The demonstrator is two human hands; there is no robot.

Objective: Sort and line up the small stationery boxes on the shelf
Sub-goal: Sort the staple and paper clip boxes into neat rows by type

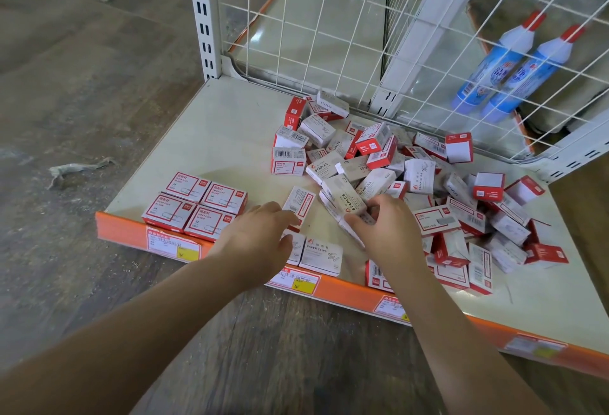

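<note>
A loose heap of small red-and-white and grey stationery boxes [389, 167] covers the middle and right of the low cream shelf [211, 131]. Several red-framed paper clip boxes [196, 205] lie in a neat block at the front left. Two grey paper clip boxes [321, 254] lie side by side at the front edge. My right hand [382, 230] grips a grey staples box [344, 198] at the near edge of the heap. My left hand [260, 236] lies over the left grey box, fingers curled, its fingertips touching a red-and-white box [300, 202].
The shelf has an orange front lip [349, 292] with price labels, a white wire grid back [329, 29] and a slotted white upright [204, 15]. Two blue glue bottles [514, 65] lie behind the grid at right. Scraps of wrapping [75, 169] lie on the wood-look floor at left.
</note>
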